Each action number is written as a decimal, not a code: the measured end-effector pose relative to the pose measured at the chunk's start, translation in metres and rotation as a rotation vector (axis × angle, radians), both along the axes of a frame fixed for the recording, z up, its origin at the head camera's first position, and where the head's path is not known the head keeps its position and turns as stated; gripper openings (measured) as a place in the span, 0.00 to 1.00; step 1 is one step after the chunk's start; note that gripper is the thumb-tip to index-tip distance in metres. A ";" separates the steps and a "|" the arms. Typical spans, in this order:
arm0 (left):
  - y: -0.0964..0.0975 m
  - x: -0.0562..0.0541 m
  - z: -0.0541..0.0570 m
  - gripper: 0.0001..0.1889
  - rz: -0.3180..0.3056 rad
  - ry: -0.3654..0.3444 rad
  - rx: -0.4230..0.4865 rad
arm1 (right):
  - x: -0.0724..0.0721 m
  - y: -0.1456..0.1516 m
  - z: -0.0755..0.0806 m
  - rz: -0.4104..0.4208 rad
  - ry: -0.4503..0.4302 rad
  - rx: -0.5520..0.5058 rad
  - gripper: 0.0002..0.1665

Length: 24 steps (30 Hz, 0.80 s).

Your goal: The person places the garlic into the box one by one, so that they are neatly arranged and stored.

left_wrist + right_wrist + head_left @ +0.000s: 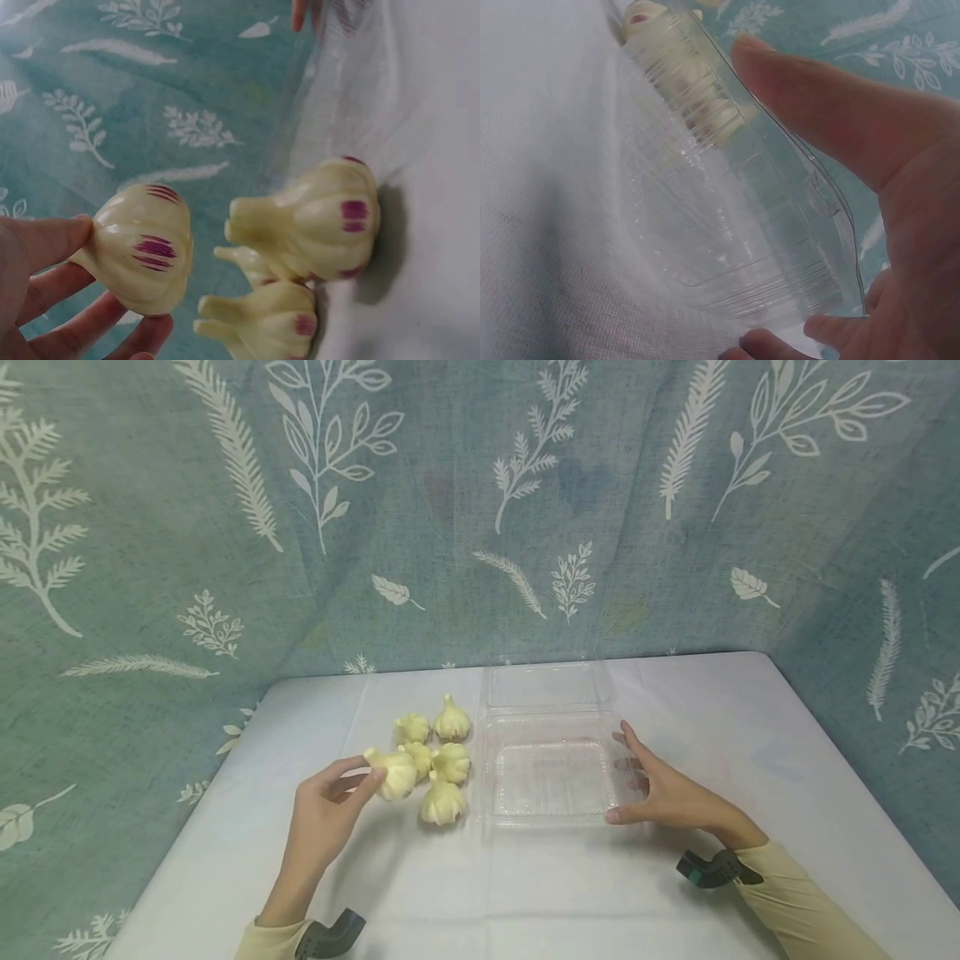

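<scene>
Pale-yellow garlic bulb (398,775) pinched by the left hand (324,806) could slip from its fingertip hold; loose bulbs (442,803) just beside may roll if brushed — and the clear container (547,819) to their right, touched by the spread-fingered right hand (675,793), may skid if nudged.

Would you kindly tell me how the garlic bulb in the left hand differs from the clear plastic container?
Look: the garlic bulb is cream with purple marks; the clear container is see-through.
Shape: the garlic bulb is rounded; the clear container is rectangular, its lid open.
Pose: the left hand pinches the garlic bulb; the clear container rests on the table, the right hand at its side.
Shared: each has a hand at it.
</scene>
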<state>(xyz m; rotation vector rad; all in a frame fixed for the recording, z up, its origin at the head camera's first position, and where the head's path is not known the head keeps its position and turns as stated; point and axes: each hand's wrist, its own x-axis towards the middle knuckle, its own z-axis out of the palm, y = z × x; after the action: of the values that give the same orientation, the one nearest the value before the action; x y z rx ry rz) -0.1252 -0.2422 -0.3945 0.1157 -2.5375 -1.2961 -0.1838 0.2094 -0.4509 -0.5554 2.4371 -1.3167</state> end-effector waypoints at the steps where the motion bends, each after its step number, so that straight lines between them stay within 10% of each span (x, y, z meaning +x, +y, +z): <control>1: 0.002 0.000 0.002 0.20 0.001 0.000 0.003 | 0.000 0.000 0.000 -0.001 0.000 0.000 0.84; 24: 0.049 -0.015 0.026 0.16 -0.130 0.085 0.106 | 0.000 0.000 0.000 0.005 -0.001 -0.005 0.84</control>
<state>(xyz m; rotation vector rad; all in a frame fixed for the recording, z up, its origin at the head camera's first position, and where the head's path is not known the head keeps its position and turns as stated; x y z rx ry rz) -0.1406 -0.1931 -0.3689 -0.0822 -2.4399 -1.4516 -0.1840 0.2099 -0.4506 -0.5623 2.4303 -1.3214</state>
